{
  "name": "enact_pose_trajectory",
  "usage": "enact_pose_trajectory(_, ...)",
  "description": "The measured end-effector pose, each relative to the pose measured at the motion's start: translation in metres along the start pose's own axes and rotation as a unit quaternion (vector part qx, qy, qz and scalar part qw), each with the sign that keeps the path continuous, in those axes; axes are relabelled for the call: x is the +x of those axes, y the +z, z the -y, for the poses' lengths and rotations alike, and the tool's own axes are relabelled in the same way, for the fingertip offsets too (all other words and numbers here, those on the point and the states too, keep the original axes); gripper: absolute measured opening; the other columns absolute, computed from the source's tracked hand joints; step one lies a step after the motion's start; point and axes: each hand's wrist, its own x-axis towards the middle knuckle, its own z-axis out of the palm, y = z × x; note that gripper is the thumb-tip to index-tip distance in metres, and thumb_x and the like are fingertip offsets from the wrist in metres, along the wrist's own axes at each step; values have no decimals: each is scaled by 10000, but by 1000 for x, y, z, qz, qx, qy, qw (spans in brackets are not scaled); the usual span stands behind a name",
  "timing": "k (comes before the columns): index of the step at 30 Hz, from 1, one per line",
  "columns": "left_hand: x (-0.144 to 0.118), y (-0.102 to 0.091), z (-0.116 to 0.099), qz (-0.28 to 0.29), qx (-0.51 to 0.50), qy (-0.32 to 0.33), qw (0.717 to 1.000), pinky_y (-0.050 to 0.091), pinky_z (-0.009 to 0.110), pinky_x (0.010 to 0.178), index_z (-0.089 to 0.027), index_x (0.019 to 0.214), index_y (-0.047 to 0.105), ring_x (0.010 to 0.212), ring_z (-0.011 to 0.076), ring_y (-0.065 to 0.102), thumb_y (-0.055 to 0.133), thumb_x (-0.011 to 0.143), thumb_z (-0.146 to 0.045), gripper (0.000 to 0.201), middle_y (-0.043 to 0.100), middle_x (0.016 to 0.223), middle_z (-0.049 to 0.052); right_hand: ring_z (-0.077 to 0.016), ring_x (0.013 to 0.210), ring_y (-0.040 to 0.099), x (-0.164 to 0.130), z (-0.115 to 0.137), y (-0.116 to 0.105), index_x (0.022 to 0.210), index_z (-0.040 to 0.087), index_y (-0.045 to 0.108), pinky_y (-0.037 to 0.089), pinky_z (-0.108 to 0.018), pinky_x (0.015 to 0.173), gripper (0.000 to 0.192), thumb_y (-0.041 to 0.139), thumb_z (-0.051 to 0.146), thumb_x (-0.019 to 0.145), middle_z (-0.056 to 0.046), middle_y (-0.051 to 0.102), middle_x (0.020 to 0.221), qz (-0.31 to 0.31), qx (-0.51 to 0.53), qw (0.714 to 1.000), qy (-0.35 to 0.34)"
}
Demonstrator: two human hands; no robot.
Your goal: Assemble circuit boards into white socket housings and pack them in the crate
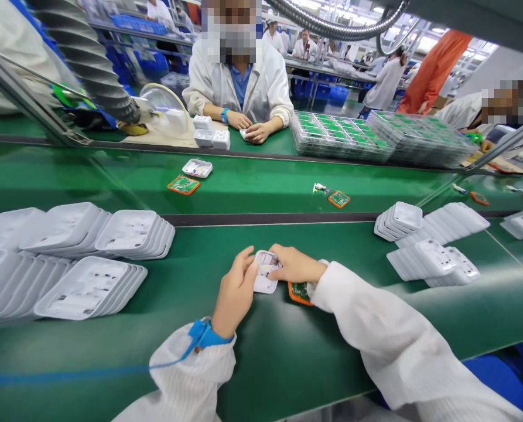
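A white plastic housing (265,283), its open side up, is held between my two hands just above the green bench. My left hand (235,288), with a blue wrist strap, grips its left edge between thumb and fingers. At its upper right, my right hand (297,265) is closed on the rim, and the fingers reach over the inside. What the right fingertips press on inside is too small to make out. Under my right wrist lies a green circuit board (299,292) with an orange frame, partly hidden by the sleeve.
Stacked white housings stand at left (83,287) and right (423,261). Beyond a dark rail, the green belt (252,193) carries a white housing (197,168) and orange-framed boards (184,184). Opposite, a co-worker (239,76) handles a white part beside stacked trays of boards (340,135).
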Motion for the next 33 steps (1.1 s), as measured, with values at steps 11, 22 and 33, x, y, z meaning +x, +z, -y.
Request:
enact_pose_trajectory(11,-10,-5,-1,-54,84,25,995,451,443,937,-189,1262,459,1151,252,519,444,876,-430,455,507,1307,124,-294,1250,430,118,-86,-137,1287,123,449,393,-372,963,597,614,430,803,-186,445,1361,-198,-222,925,238)
enact_pose_trajectory(22,-17,4,-6,93,-32,-50,994,398,444,1005,-218,1255,457,1193,246,493,454,870,-443,445,496,1320,111,-239,945,613,76,-127,-162,1068,146,606,441,-274,753,535,670,543,716,-99,657,1053,-81,-186,940,273)
enact_pose_trajectory(33,-22,33,1,117,-239,-194,944,472,244,515,-170,1272,342,685,128,592,521,806,-314,520,581,997,70,-136,651,561,-56,-14,-18,882,183,569,391,-250,616,204,589,381,838,9,622,727,-43,3,997,67)
